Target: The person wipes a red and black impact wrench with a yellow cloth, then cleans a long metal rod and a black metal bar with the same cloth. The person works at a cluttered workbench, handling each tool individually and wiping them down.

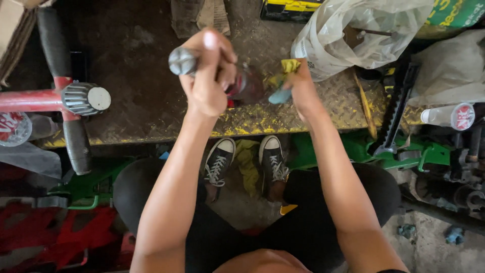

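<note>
Roughly crosswise, metal tool (222,73), head leftward.

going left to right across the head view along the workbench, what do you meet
red bar with grey knob → left hand gripping a metal shaft → right hand with a yellow and blue rag → white plastic bag → white bottle

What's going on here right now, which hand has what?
A seated person works over a worn metal checker-plate bench. The left hand grips a grey metal shaft-like part, raised off the bench. The right hand holds a yellow and blue rag against the reddish end of that part. A clear plastic bag lies beyond the right hand, and a red tool with black handles sits at the left edge.
</note>
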